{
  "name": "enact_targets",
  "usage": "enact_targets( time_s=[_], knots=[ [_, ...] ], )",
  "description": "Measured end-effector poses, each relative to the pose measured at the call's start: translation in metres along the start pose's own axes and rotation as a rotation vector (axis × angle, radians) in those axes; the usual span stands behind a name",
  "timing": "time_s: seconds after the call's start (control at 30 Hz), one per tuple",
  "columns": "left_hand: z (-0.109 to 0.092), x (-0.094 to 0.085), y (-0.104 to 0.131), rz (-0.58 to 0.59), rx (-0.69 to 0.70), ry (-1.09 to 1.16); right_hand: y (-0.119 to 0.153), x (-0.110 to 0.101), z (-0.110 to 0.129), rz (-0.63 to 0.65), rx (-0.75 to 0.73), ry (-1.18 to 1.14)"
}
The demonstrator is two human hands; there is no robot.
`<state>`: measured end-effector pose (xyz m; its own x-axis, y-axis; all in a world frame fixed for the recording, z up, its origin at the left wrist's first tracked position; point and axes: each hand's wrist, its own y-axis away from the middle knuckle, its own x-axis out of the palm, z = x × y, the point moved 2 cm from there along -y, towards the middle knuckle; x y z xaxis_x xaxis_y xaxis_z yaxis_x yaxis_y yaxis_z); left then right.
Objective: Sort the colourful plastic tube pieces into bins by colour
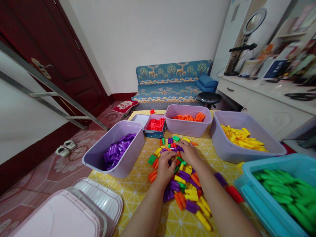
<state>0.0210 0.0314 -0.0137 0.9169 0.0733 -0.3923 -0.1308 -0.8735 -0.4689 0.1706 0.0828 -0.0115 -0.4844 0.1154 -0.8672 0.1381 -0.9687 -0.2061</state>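
A mixed pile of short plastic pieces (185,175) in purple, yellow, orange, green and red lies on the table, many looking like joined tubes. Over the pile's left part, my left hand (166,167) is curled, thumb and fingers closing around a purple plastic piece (170,162). Just beyond it to the right, my right hand (189,152) reaches into the far side of the pile. Its fingers bend over another purple plastic piece (179,148), partly hidden by the hand.
Around the pile stand a lilac bin (134,144) of purple pieces, a tin (154,134) of red ones, a lilac bin (189,129) of orange, another bin (225,144) of yellow and a turquoise bin (259,194) of green. Lids (61,214) lie at the near left.
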Motion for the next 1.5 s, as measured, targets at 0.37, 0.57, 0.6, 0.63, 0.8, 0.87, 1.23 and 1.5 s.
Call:
enact_targets(
  time_s=[0.37, 0.57, 0.6, 0.63, 0.8, 0.87, 1.23, 1.5],
  knots=[
    [-0.003, -0.002, 0.001, -0.028, -0.049, 0.047, 0.034, -0.023, 0.0, -0.085, 0.134, -0.517],
    [-0.004, -0.002, 0.004, -0.021, -0.092, 0.147, 0.063, -0.031, 0.018, -0.081, 0.124, -0.661],
    [-0.005, -0.002, 0.004, -0.009, -0.079, 0.137, 0.065, -0.029, 0.019, -0.088, 0.121, -0.625],
    [-0.004, -0.002, 0.003, -0.001, -0.066, 0.123, 0.066, -0.027, 0.019, -0.091, 0.117, -0.593],
    [-0.001, -0.002, 0.003, -0.026, -0.063, 0.093, 0.069, -0.019, 0.019, -0.125, 0.122, -0.522],
    [0.0, -0.003, 0.003, -0.059, -0.067, 0.098, 0.07, -0.018, 0.018, -0.162, 0.144, -0.544],
    [-0.026, -0.045, -0.009, -0.582, -0.211, 0.354, 0.071, -0.016, 0.014, -0.208, 0.155, -0.556],
    [-0.063, -0.122, -0.031, -0.845, -0.041, 0.311, 0.07, -0.012, 0.012, -0.198, 0.157, -0.584]
  ],
)
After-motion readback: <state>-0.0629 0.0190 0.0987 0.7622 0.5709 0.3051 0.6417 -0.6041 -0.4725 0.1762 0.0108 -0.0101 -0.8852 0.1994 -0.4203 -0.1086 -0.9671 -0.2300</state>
